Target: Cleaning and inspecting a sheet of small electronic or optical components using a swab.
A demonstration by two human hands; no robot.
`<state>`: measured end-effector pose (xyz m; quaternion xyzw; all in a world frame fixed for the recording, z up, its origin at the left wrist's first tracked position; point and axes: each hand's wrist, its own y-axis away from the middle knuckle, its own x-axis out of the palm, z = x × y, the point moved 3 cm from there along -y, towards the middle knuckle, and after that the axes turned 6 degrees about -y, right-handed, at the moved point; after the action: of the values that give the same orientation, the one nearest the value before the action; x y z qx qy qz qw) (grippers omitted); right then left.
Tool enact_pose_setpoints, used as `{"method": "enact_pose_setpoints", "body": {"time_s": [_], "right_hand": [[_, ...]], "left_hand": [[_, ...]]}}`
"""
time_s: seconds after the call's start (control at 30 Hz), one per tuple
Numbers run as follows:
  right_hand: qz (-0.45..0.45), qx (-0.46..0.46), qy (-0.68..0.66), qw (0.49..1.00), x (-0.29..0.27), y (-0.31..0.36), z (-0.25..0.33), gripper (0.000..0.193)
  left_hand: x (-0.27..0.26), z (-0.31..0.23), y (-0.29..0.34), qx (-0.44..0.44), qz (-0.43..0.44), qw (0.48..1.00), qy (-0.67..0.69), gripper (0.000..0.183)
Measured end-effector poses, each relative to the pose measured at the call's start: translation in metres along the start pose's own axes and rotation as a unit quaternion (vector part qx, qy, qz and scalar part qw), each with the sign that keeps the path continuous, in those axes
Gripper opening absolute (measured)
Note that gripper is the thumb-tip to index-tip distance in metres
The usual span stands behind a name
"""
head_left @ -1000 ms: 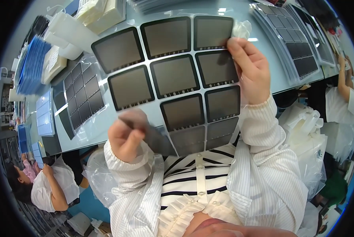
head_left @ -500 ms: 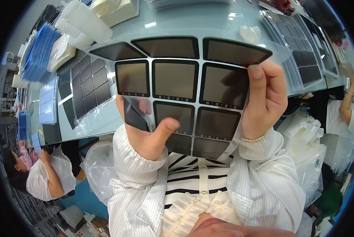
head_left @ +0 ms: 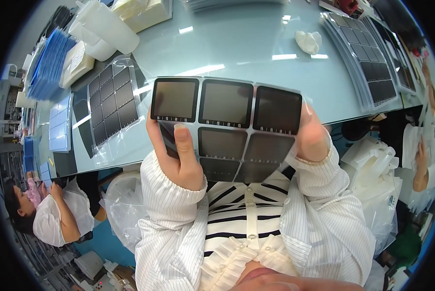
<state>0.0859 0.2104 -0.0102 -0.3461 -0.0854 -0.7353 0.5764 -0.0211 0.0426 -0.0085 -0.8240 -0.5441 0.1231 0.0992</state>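
Between my hands, above the table's near edge, is a clear sheet with dark rectangular panels [head_left: 225, 103] in rows. The nearest rows slope down toward my chest. My left hand [head_left: 181, 165] is closed on the sheet's left side, thumb in front pointing up and fingers behind. My right hand [head_left: 312, 138], partly blurred, grips its right edge. A strip hanging by my left fingers is partly hidden by that hand. On the table to the left lies a similar panel sheet [head_left: 111, 104], its dark panels in a grid.
The glossy table [head_left: 246, 53] carries a white plastic jug [head_left: 110, 29], a blue stack of sheets [head_left: 52, 65], a crumpled white wad [head_left: 308, 42] and a stack of panel sheets [head_left: 363, 58] at right. Clear bags [head_left: 125, 199] hang below the edge. Other people [head_left: 57, 213] sit at both sides.
The sheet has come lower and its far row has tipped out of sight. My right hand moved down with it. My left thumb swung from across the panels to upright at the left side.
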Motion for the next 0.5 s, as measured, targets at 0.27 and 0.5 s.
{"method": "enact_pose_setpoints", "body": {"time_s": [0.27, 0.5], "right_hand": [[-0.111, 0.048, 0.138, 0.983, 0.007, 0.008, 0.023, 0.025], [-0.073, 0.006, 0.239, 0.968, 0.022, 0.009, 0.031, 0.029]], "left_hand": [[-0.039, -0.009, -0.019, 0.026, -0.012, 0.999, -0.036, 0.043], [-0.035, -0.046, -0.003, 0.085, -0.015, 0.982, -0.166, 0.043]]}}
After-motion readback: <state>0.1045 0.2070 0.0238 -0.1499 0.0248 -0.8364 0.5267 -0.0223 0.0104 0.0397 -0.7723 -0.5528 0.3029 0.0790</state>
